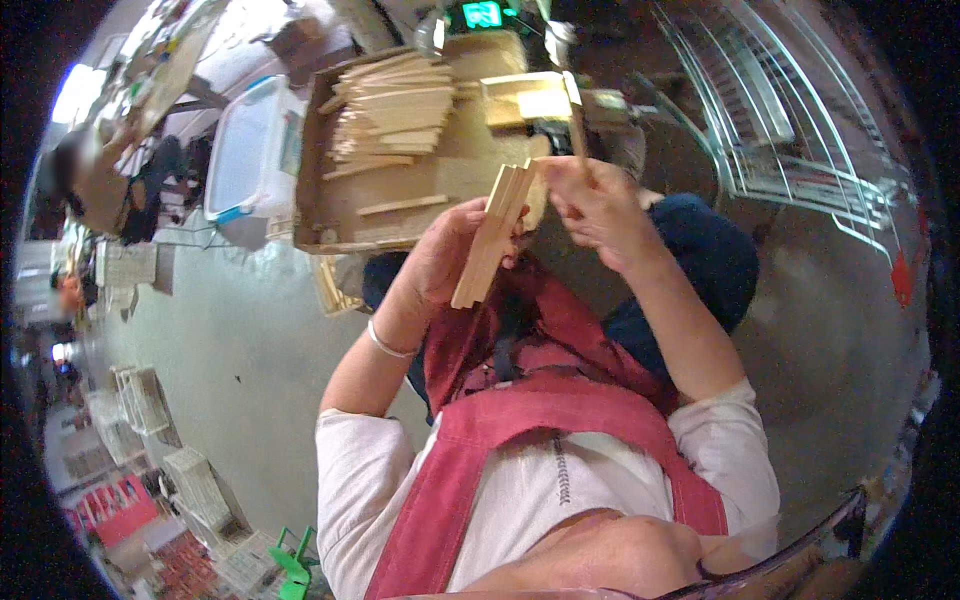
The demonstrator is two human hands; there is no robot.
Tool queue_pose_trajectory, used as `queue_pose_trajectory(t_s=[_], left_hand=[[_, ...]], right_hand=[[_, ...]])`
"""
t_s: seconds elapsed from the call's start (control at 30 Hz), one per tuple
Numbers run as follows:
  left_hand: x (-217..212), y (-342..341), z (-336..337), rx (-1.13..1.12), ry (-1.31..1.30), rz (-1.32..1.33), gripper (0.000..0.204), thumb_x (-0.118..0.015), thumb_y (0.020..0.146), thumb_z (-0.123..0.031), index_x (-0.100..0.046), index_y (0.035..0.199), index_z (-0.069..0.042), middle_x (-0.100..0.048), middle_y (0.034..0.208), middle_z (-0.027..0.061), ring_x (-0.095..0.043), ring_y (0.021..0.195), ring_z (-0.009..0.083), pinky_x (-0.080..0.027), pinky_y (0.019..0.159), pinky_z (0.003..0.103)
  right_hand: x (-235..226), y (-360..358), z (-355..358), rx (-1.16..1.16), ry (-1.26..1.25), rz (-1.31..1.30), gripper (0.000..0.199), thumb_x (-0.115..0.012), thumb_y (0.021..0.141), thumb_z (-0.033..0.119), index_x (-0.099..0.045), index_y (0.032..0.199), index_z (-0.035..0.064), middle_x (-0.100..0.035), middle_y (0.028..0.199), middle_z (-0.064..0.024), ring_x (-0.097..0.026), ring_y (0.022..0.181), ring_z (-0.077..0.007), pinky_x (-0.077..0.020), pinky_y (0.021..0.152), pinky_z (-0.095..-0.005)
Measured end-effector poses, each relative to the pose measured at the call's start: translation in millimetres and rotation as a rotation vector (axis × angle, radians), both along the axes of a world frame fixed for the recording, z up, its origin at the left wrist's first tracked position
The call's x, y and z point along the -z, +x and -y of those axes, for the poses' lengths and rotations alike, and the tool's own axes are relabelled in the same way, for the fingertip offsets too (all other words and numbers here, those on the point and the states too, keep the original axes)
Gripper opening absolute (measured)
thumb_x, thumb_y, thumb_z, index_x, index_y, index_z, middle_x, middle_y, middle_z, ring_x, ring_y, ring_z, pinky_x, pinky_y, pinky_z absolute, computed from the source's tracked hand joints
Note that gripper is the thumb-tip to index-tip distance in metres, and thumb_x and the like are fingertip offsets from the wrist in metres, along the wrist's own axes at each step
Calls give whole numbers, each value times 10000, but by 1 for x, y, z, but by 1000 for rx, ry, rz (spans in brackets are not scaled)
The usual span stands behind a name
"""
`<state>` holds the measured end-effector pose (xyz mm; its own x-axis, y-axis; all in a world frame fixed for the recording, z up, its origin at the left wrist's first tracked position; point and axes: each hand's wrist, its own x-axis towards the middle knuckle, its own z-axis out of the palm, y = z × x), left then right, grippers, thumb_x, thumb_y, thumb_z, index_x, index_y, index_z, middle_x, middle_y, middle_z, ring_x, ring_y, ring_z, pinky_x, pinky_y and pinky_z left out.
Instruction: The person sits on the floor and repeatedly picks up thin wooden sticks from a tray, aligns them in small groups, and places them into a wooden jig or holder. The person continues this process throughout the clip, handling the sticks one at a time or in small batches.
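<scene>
A small bundle of flat wooden strips [490, 240] lies at a slant in my left hand [440, 250], the fingers wrapped round it from the left. Close by on the right, my right hand [610, 215] is closed round one thin wooden strip [577, 125], seen nearly edge-on and pointing away from me. The bundle's far end comes close to the right fingers; whether they touch it I cannot tell. Beyond my hands stands a shallow cardboard box [303, 190]. Many loose wooden strips [395, 110] are heaped in its far left part, and a single strip [402, 205] lies nearer.
A brightly lit wooden block or small box [525, 100] sits past the cardboard box, below a green-lit display [482, 14]. Left of the box is a translucent plastic bin [255, 150]. Metal wire racks [800, 150] stand at right. Another person [110, 185] is at far left.
</scene>
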<state>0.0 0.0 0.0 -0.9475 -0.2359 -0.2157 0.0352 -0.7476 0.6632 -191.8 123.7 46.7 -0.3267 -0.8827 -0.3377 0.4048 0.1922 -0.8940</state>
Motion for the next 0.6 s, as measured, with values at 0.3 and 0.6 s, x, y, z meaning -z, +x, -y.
queue_pose_trajectory(t_s=[0.3,0.6], left_hand=[[43,-39,-64,-97,221,22,398,-454,1062,-258,-528,1313,43,-681,1143,202,-709,959,280,-592,817,380],[59,-40,-71,-95,261,6,235,-499,1059,-165,-538,1225,-2,-681,1158,214,-712,1024,302,-613,825,390]], right_hand=[[46,-17,-20,43,152,-73,204,-725,930,258,-645,817,109,-594,633,29,-415,427,-20,-292,355,-204],[63,-18,-21,47,174,-91,254,-750,916,278,-641,768,103,-489,561,63,-373,407,-33,-250,357,-236]])
